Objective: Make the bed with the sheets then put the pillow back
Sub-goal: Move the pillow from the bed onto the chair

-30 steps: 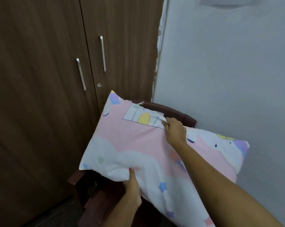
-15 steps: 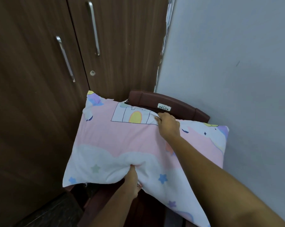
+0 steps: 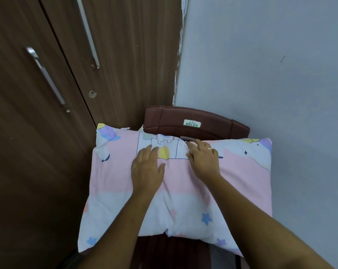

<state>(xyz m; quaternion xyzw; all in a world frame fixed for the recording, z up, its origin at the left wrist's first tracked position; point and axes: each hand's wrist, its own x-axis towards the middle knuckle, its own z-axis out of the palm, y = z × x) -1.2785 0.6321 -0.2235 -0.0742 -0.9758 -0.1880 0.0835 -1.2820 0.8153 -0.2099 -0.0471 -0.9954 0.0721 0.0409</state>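
A pink and white pillow (image 3: 242, 171) printed with stars and a castle lies flat across the seat of a dark brown plastic chair (image 3: 195, 121). My left hand (image 3: 147, 167) rests flat on top of it with straight fingers, near the castle print. Beside it my right hand (image 3: 203, 158) lies on the pillow close to its far edge, fingers stretched toward the chair back. Neither hand grips the fabric. No bed or sheets are in view.
A brown wooden wardrobe (image 3: 47, 171) with two metal handles (image 3: 47, 78) fills the left side. A pale grey wall (image 3: 271, 65) stands on the right. The chair sits in the corner between them, and its front edge shows below the pillow.
The pillow came down from a tilted hold to lie flat on the chair. My left hand left the near edge and moved on top; my right hand let go of the far edge.
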